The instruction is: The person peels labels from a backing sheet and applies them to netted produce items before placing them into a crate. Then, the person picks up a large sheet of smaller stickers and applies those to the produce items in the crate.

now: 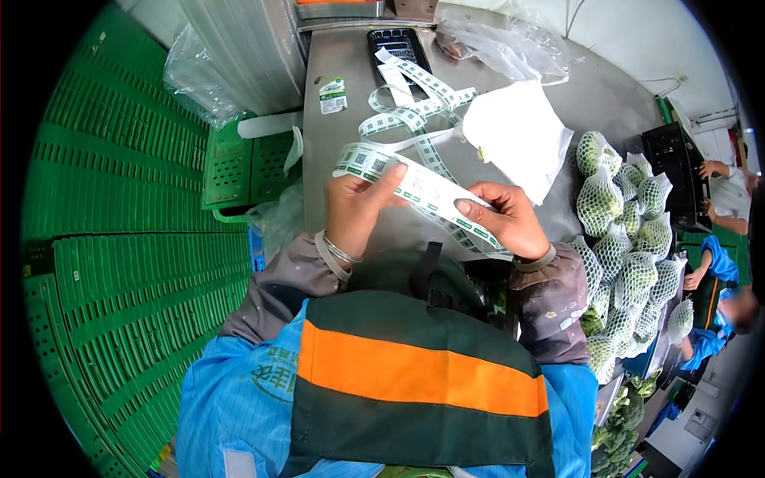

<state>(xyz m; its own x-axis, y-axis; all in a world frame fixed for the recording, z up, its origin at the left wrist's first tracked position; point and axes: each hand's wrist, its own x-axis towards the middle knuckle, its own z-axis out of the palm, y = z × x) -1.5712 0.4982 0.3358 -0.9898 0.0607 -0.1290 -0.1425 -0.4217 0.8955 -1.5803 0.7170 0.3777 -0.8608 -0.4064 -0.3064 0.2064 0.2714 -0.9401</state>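
Left hand [355, 209] and right hand [504, 219] both pinched shut on a glossy white strip of green-printed labels [422, 191], held flat between them above the brushed steel table [335, 167]. Loose coils of the strip trailing toward a black ribbed tray [398, 44]. Net-bagged broccoli [625, 231] heaped at right, beside crumpled white paper [518, 131].

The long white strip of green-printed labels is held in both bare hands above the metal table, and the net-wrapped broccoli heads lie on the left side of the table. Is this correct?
Not quite. In the head view, the net-wrapped broccoli heads lie on the right side of the metal table, not the left. The rest holds: the left hand and the right hand both hold the long white strip of green-printed labels above it.
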